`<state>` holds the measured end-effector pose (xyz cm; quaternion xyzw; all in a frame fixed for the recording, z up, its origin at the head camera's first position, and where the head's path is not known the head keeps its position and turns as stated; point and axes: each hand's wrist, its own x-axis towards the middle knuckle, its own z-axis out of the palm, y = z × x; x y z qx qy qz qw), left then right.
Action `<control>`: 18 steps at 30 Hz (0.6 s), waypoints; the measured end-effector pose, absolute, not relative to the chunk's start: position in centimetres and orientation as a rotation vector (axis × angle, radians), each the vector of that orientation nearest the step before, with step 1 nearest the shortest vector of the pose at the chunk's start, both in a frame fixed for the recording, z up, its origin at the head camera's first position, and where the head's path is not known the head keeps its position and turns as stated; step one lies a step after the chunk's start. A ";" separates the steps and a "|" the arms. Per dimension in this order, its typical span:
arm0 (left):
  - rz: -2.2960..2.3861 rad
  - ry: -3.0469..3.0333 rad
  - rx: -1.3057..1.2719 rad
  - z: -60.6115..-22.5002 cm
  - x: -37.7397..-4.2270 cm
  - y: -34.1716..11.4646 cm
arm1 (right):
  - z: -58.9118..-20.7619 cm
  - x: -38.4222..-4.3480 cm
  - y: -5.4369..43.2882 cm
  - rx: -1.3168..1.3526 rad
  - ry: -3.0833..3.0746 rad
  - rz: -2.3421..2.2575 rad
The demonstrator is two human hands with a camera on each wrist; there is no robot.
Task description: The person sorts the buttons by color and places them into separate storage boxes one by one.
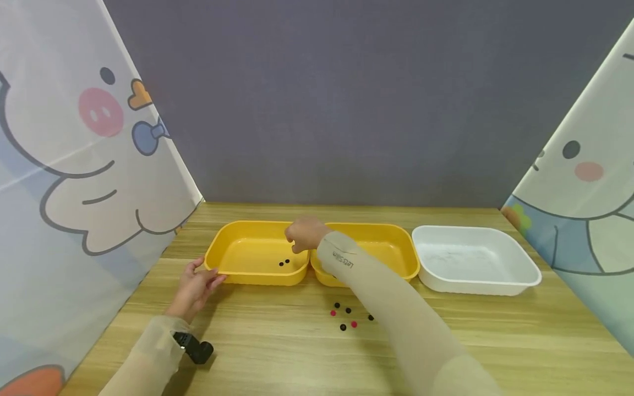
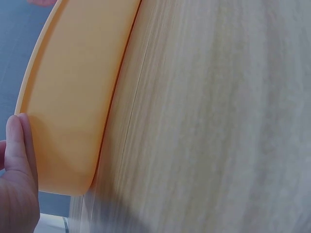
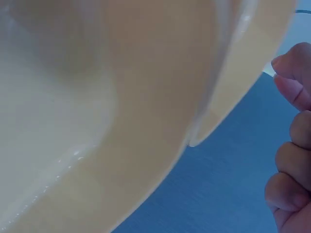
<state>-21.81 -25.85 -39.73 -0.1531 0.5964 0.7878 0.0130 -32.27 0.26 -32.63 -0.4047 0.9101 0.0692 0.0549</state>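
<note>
In the head view my left hand [image 1: 194,287] grips the near left corner of the left yellow tray [image 1: 267,279], its fingers at the rim. The left wrist view shows fingers [image 2: 18,145] against the outer wall of this yellow tray [image 2: 77,97]. Two small black discs [image 1: 284,263] lie inside it, toward the right. My right hand [image 1: 308,233] hovers above where the left tray meets the middle yellow tray [image 1: 381,242]. Its fingers are curled, thumb and index tips close together in the right wrist view; nothing shows between those fingertips [image 3: 286,63].
Several small black discs [image 1: 343,327] and two red discs [image 1: 354,324] lie scattered on the wooden table [image 1: 267,346] before the middle tray. A white tray [image 1: 475,286] stands at the right. Grey cloth [image 1: 317,110] hangs behind; printed panels flank both sides.
</note>
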 end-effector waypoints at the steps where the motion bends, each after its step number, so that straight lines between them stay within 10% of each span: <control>1: 2.454 1.860 -0.473 -39.7 -21.8 -25.9 | -32.4 -32.1 0.4 -1.225 2.762 0.191; 18: 2.397 1.877 -0.458 -39.2 -21.8 -26.0 | -31.6 -29.9 5.6 -1.259 2.784 0.064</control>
